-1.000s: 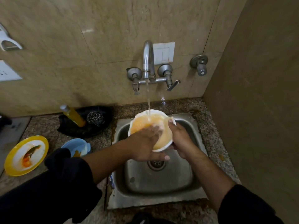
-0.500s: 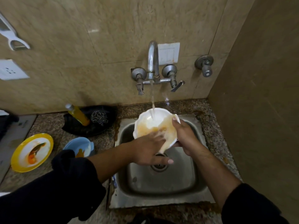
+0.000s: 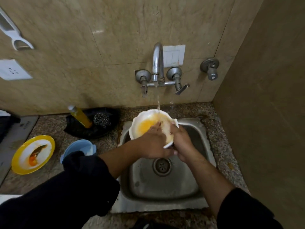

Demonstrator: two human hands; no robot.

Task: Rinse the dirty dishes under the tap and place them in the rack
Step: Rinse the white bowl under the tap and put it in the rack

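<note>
A white scalloped bowl [image 3: 140,120] with orange-yellow residue and water inside is held tilted over the steel sink [image 3: 165,184], under the running stream from the tap [image 3: 158,63]. My right hand [image 3: 181,142] grips the bowl's right rim, thumb on the inside edge. My left hand [image 3: 151,144] lies across the bowl's near side, its straight fingers rubbing the inner surface. A yellow-rimmed plate [image 3: 33,154] with orange smears and a light blue bowl [image 3: 77,148] sit on the counter to the left. No rack is in view.
A black tray [image 3: 92,129] behind the blue bowl holds a yellow soap bottle [image 3: 80,117] and a steel scrubber [image 3: 101,120]. A wall stands close on the right. The granite counter [image 3: 219,146] rims the sink. A second valve [image 3: 210,68] sticks out right of the tap.
The bowl tipped and poured out orange water, then turned back up under the stream and refilled. My left fingers kept rubbing inside it. The camera shifted slightly.
</note>
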